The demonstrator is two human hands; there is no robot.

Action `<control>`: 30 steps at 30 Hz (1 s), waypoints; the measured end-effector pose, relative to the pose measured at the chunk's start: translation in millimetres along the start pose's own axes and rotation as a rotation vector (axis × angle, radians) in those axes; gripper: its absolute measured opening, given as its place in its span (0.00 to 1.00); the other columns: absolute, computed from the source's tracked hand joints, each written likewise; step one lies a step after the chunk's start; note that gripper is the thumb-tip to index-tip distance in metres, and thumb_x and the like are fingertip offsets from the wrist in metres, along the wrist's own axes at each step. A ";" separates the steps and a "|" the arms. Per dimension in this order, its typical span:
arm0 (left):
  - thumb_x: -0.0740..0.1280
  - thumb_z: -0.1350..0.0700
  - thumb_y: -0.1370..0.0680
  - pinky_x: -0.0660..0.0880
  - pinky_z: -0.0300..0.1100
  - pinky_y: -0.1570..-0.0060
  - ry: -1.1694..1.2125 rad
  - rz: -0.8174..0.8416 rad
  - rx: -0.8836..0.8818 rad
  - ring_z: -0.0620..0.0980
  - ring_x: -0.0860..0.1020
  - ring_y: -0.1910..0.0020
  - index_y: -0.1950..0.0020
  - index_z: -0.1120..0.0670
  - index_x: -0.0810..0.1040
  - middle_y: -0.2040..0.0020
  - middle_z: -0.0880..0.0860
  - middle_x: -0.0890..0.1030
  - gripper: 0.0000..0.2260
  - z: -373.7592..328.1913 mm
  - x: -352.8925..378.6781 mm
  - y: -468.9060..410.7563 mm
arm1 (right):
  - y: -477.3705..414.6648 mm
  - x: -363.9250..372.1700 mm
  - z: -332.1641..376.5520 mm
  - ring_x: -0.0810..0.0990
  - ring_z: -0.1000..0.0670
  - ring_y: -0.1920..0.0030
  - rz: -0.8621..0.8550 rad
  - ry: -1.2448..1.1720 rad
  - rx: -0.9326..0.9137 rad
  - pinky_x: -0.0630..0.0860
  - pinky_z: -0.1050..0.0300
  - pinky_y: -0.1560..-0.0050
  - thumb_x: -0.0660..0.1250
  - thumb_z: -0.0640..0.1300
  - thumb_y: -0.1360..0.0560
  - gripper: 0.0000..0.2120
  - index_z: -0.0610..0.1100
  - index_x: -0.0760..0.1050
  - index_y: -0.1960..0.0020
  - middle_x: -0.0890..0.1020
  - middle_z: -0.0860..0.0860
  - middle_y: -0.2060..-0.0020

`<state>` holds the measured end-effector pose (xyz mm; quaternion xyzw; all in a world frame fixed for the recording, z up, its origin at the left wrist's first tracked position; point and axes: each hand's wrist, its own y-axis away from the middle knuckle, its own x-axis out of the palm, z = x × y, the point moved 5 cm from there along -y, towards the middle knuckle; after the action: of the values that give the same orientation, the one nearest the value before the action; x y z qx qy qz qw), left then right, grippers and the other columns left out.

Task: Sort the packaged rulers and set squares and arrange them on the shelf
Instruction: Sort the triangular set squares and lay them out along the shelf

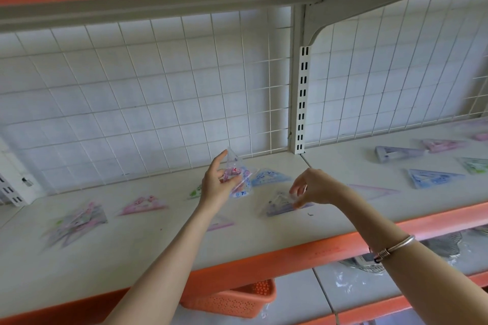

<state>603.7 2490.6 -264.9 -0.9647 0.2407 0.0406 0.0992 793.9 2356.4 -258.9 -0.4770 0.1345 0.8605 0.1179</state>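
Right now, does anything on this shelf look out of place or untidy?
Yes. Packaged set squares lie scattered over the shelf, pointing different ways. The pile at the left end is heaped crookedly. A small dark scrap lies beside the purple packet that the right hand pinches.

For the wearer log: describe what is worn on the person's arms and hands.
No sleeves are in view. The left hand and right hand wear no gloves. A silver bangle with a coiled wire wrap circles the right wrist.
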 end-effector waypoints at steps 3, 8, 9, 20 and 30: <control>0.71 0.69 0.27 0.81 0.41 0.62 0.058 0.024 -0.025 0.47 0.83 0.63 0.31 0.50 0.71 0.55 0.57 0.83 0.27 -2.1 0.9 3.8 | -1.2 -2.9 7.4 0.79 0.54 0.59 -0.044 -0.009 -0.033 0.70 0.71 0.61 0.78 0.44 0.35 0.15 0.43 0.83 0.50 0.82 0.52 0.59; 0.71 0.71 0.29 0.79 0.40 0.68 0.121 0.068 -0.062 0.48 0.82 0.69 0.36 0.53 0.75 0.59 0.55 0.81 0.25 -8.5 5.9 7.9 | -5.9 -10.1 35.5 0.76 0.60 0.64 -0.319 -0.303 -0.086 0.70 0.70 0.63 0.74 0.45 0.29 0.09 0.42 0.82 0.51 0.81 0.54 0.63; 0.72 0.71 0.30 0.79 0.39 0.69 0.131 0.073 -0.063 0.48 0.81 0.70 0.37 0.53 0.75 0.59 0.55 0.81 0.25 -10.6 7.5 9.3 | -6.9 -8.6 40.7 0.76 0.59 0.65 -0.334 -0.391 -0.085 0.70 0.70 0.63 0.74 0.45 0.29 0.09 0.42 0.82 0.51 0.80 0.54 0.64; 0.69 0.64 0.24 0.80 0.40 0.59 0.107 0.118 -0.028 0.52 0.83 0.60 0.39 0.53 0.77 0.55 0.57 0.83 0.15 -15.3 12.4 14.3 | -14.9 16.6 57.0 0.77 0.52 0.65 -0.151 -0.953 0.081 0.72 0.62 0.62 0.72 0.36 0.28 0.04 0.42 0.79 0.55 0.80 0.48 0.65; 0.64 0.65 0.22 0.77 0.36 0.47 -0.107 0.016 0.058 0.49 0.81 0.46 0.48 0.53 0.83 0.49 0.49 0.83 0.11 -13.3 3.3 7.7 | -11.5 8.1 48.9 0.76 0.51 0.64 -0.225 -1.002 0.081 0.78 0.59 0.59 0.63 0.29 0.24 0.15 0.42 0.78 0.42 0.77 0.47 0.63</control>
<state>603.4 2479.6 -253.6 -0.9559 0.2438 0.0858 0.1397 754.9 2384.6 -242.3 -0.0129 0.0423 0.9595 0.2781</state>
